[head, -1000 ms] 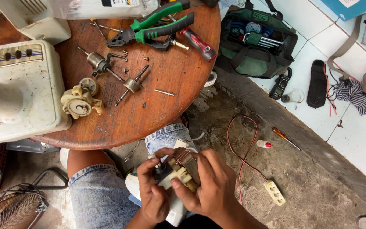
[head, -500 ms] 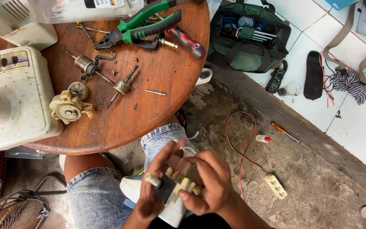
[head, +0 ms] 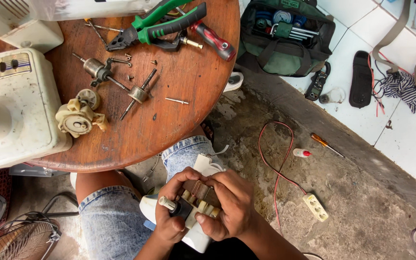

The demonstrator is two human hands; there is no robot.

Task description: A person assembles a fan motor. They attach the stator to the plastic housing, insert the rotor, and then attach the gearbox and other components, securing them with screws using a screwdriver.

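Note:
Both my hands grip a small electric motor (head: 197, 198) over my lap, low in the view. It has a brown laminated core, pale windings and a white shaft stub poking out at the left. My left hand (head: 172, 216) wraps its left end under the shaft. My right hand (head: 229, 202) clasps the core from the right, fingers curled over the top. Under the hands a white plastic housing (head: 199, 240) rests on my thigh.
A round wooden table (head: 179, 91) carries green-handled pliers (head: 162, 26), a red-handled screwdriver (head: 213, 39), two rotor shafts (head: 138, 92), a cream gear unit (head: 77, 118), loose screws and a white fan casing (head: 15, 108). Green tool bag (head: 285, 38), red cable with socket strip (head: 315, 206), fan grille (head: 18, 240).
The view has shifted slightly; my hands have turned the motor a little, and my right fingers now cover more of its core.

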